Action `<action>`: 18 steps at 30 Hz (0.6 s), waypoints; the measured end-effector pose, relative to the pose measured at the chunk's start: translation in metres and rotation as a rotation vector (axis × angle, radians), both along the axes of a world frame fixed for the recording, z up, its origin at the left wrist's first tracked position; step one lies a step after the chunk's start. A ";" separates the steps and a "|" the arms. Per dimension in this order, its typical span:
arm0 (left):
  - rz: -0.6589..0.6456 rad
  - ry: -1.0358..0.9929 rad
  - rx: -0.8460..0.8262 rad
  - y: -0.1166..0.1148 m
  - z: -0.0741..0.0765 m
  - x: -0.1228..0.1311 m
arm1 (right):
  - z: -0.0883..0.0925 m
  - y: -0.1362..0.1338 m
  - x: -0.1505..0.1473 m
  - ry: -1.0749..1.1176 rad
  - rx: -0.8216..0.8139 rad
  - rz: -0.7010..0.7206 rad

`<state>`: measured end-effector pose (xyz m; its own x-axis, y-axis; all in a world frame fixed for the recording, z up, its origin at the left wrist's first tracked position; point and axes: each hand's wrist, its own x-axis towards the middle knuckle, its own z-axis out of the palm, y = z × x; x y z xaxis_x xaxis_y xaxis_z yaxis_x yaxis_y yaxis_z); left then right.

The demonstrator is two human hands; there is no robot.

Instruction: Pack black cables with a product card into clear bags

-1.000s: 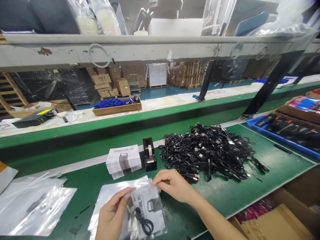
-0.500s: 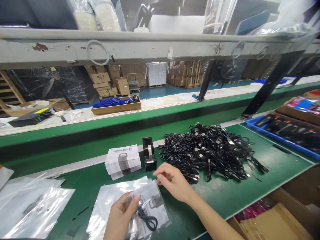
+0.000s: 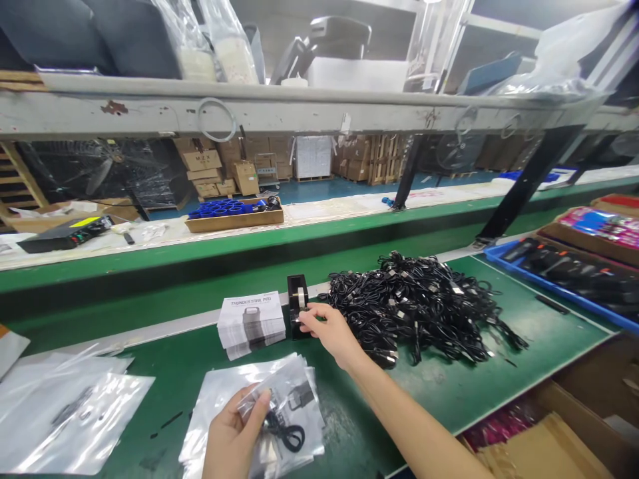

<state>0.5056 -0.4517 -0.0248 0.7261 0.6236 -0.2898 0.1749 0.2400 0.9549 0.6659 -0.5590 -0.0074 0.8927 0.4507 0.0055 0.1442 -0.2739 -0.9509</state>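
Observation:
My left hand (image 3: 234, 432) is closed, thumb on top, pinching a clear plastic bag (image 3: 272, 399). Through the film show a coiled black cable (image 3: 289, 436) and a printed leaflet (image 3: 299, 397) with a lantern-like picture. Beneath it lies a stack of clear bags (image 3: 212, 394). At the front of the black tape dispenser (image 3: 295, 285), my right hand (image 3: 332, 334) has thumb and forefinger pinched on the end of the tape; the fingers partly hide it. Just left of the dispenser sits a pile of printed leaflets (image 3: 252, 326).
A large heap of black cables (image 3: 414, 306) lies to the right of the dispenser. More clear bags (image 3: 74, 419) are spread at the left. A blue tray (image 3: 564, 276) of black items stands at the far right. Behind, a ledge carries a cardboard tray (image 3: 234, 223) of blue parts.
My right hand has moved up and left from above the bags to the front of the tape dispenser. My left hand still holds the bag, shifted slightly left and tilted. The view has tipped upward a little.

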 end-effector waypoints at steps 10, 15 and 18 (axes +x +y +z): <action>0.093 0.027 0.085 0.001 0.009 -0.001 | -0.008 -0.024 -0.021 -0.115 -0.091 -0.026; 0.137 0.007 0.197 -0.003 0.015 0.000 | 0.006 -0.031 -0.060 0.216 0.099 0.297; 0.154 0.004 0.325 -0.013 0.018 0.002 | 0.000 -0.019 -0.073 0.331 0.109 0.299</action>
<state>0.5073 -0.4646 -0.0066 0.6157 0.7856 -0.0606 0.1641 -0.0527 0.9850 0.5929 -0.5778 -0.0076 0.6852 0.7015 -0.1961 -0.1145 -0.1622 -0.9801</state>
